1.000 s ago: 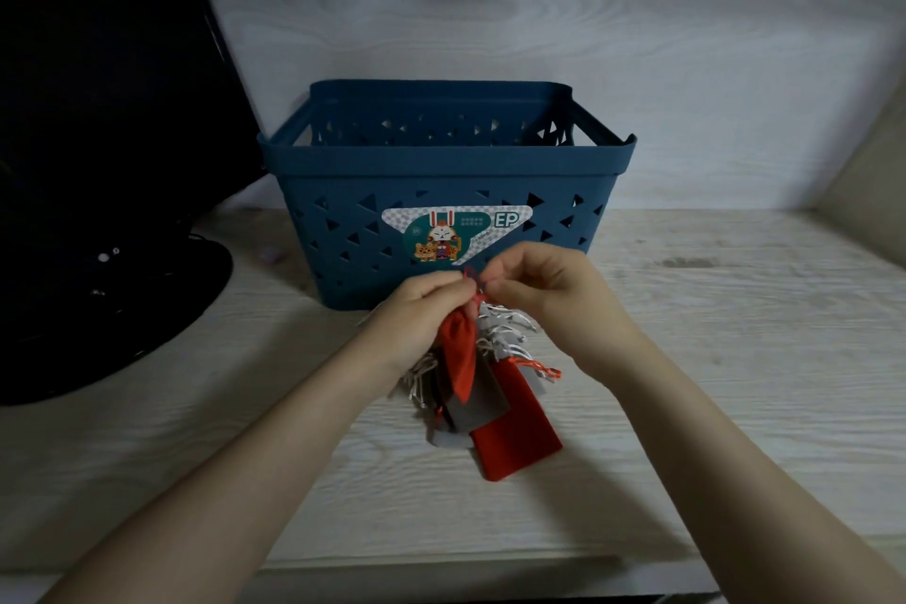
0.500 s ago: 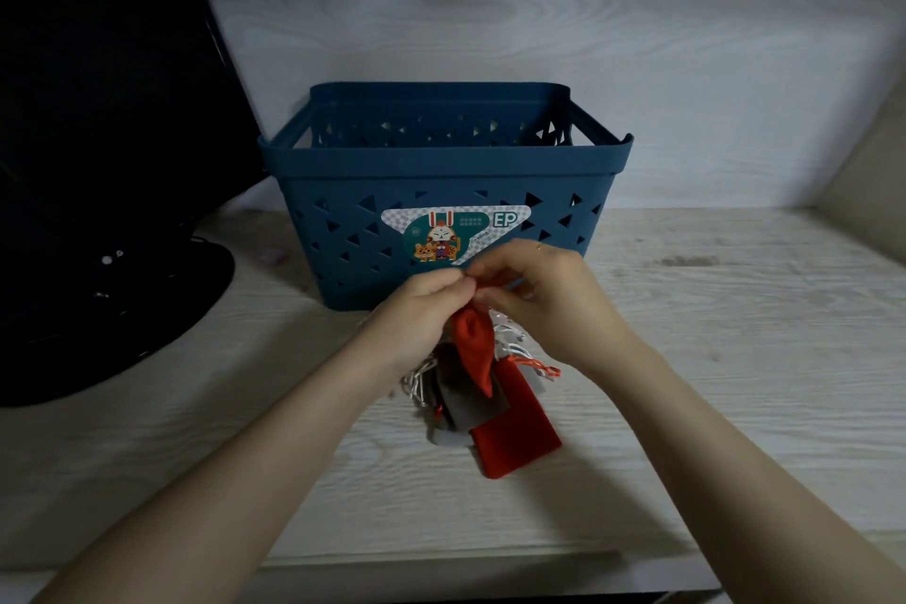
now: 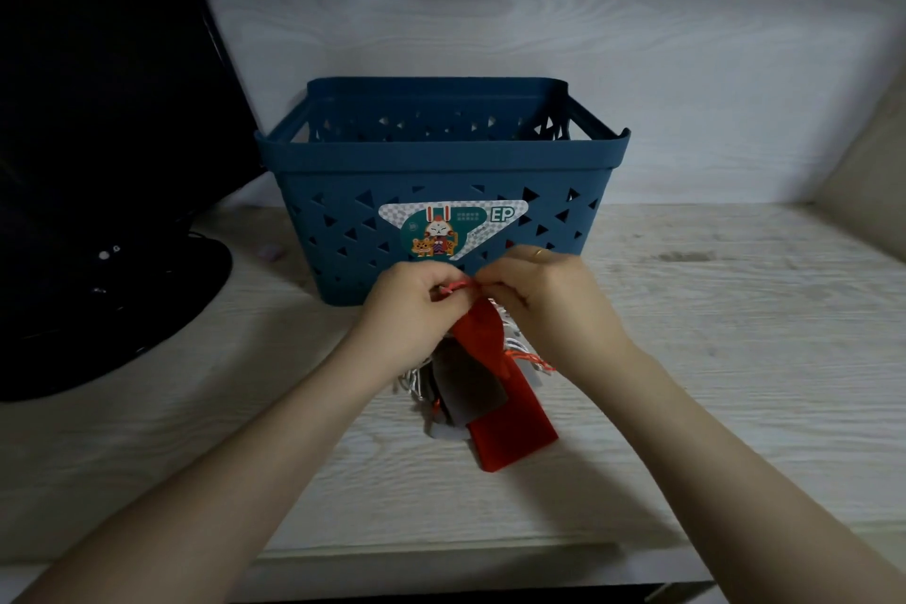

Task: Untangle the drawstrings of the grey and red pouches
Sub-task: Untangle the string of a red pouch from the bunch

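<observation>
A small red pouch (image 3: pixel 483 334) hangs from its red drawstring (image 3: pixel 457 288), which both hands pinch just in front of the blue basket. My left hand (image 3: pixel 412 309) grips the string from the left and my right hand (image 3: pixel 544 304) from the right, fingertips almost touching. Under the lifted pouch a grey pouch (image 3: pixel 465 390) and a second red pouch (image 3: pixel 512 432) lie on the table in a bundle. White and red cords (image 3: pixel 527 356) trail from that bundle, partly hidden by my right wrist.
The blue plastic basket (image 3: pixel 441 162) with triangular holes and a sticker stands right behind my hands. A black monitor and its round base (image 3: pixel 113 289) fill the left side. The pale wooden table (image 3: pixel 735 358) stretches right toward a beige surface.
Both hands have lifted slightly with the small red pouch and closed together on its drawstring. The pouch now hangs higher above the bundle, which has stayed in place.
</observation>
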`<act>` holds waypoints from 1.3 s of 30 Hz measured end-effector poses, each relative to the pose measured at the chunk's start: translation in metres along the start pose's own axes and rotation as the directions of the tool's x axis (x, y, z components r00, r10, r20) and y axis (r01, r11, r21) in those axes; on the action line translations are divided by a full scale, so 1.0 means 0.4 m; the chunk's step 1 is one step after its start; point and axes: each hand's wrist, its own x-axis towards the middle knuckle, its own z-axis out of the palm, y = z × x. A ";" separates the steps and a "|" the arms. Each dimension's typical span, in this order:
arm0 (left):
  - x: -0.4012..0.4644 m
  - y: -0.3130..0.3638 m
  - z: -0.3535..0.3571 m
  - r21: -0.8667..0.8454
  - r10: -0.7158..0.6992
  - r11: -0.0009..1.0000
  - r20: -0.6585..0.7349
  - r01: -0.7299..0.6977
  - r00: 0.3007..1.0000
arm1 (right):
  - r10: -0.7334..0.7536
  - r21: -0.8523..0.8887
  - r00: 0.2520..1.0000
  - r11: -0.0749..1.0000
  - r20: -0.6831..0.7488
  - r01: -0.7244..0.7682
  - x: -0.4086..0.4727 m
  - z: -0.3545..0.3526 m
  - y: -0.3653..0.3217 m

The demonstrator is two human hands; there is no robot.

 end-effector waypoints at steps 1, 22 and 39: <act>0.000 0.000 0.000 0.056 0.036 0.998 -0.006 -0.035 0.999 | -0.050 -0.090 0.999 0.995 0.018 0.051 -0.003 0.003 -0.001; -0.002 0.007 0.002 0.352 0.524 0.828 -0.210 -0.436 0.826 | 0.334 0.781 0.732 -0.025 0.594 -0.624 0.015 -0.016 -0.011; -0.014 -0.014 0.021 0.069 0.461 0.886 -0.216 -0.458 0.860 | 0.405 0.756 0.677 -0.055 0.614 -0.653 0.011 -0.014 -0.028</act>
